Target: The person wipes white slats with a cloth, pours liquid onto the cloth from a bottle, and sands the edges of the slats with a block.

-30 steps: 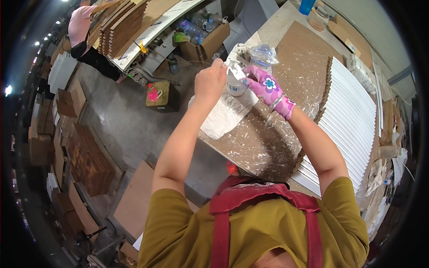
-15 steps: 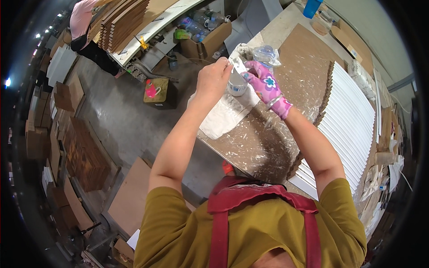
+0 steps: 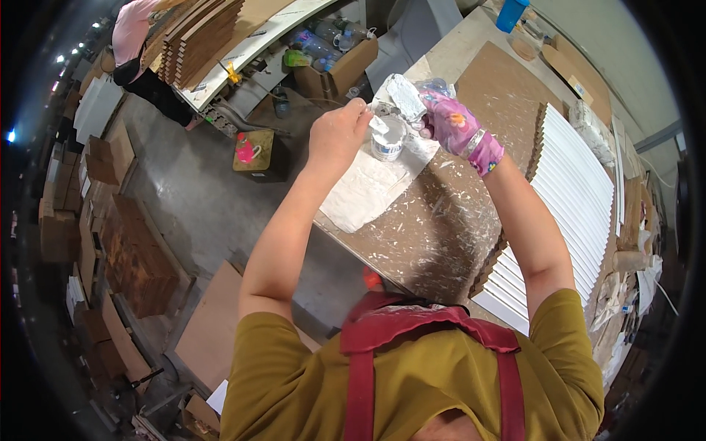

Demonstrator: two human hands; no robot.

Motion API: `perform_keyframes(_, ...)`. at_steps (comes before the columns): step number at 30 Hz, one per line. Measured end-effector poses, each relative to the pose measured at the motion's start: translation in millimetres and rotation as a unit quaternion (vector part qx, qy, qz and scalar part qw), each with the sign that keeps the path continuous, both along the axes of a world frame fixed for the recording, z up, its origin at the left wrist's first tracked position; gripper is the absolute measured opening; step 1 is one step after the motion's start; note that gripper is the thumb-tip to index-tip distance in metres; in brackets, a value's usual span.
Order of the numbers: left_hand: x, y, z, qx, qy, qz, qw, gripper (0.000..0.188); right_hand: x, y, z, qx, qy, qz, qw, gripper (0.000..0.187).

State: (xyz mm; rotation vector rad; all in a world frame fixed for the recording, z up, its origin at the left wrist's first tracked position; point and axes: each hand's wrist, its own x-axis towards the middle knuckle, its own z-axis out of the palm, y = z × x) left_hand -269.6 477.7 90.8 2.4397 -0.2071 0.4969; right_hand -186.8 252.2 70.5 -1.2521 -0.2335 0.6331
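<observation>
In my bare left hand (image 3: 337, 137), fingers pinched together, is a small flat white piece (image 3: 379, 124) just above a white tub (image 3: 387, 144). My right hand (image 3: 457, 126) wears a pink flowered glove, its fingers curled at the tub's right side. Beyond the tub, next to those gloved fingers, is a flat piece smeared with white paste (image 3: 405, 96); its kind is unclear, and the glove hides how it is held. Under the tub, a white cloth (image 3: 360, 192) lies on the table corner.
The brown board (image 3: 423, 239) on the table is spattered white. A row of white slats (image 3: 562, 220) lies to the right, and a blue cup (image 3: 512, 15) stands at the far end. Across the floor are a metal can (image 3: 259, 154), a box of bottles (image 3: 342, 70) and another person (image 3: 140, 59).
My right hand has moved right, away from the left hand, uncovering the tub's top. The left hand has shifted slightly down and left; the small white piece now shows at its fingertips.
</observation>
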Motion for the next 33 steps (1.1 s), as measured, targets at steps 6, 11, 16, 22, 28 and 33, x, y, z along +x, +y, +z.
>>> perform_keyframes(6,5.6,-20.3,1.4,0.014,-0.058,-0.043,0.997,0.015,-31.4,25.2,14.9,-0.262,-0.223,-0.08,0.936,0.034)
perform_keyframes(11,16.9,-9.4,-5.9,0.038,-0.063,-0.021,0.997,0.015,-47.5,13.2,3.3,-0.239,-0.267,-0.032,0.933,0.028)
perform_keyframes(16,18.9,-0.1,-9.9,0.029,-0.046,-0.003,0.999,0.016,-42.4,-11.2,-3.4,-0.159,-0.041,-0.012,0.986,0.031)
perform_keyframes(22,9.4,-13.0,-0.5,0.025,0.018,-0.004,1.0,0.016,-40.8,27.9,0.5,-0.172,-0.087,-0.087,0.977,0.037)
perform_keyframes(28,4.2,-15.7,-7.2,-0.01,-0.022,-0.043,0.999,0.014,-9.8,67.2,-5.2,-0.241,-0.298,-0.133,0.914,0.041)
perform_keyframes(33,4.0,-10.4,-3.8,0.031,-0.021,-0.026,0.999,0.014,-13.3,41.2,19.5,-0.121,-0.055,-0.132,0.982,0.035)
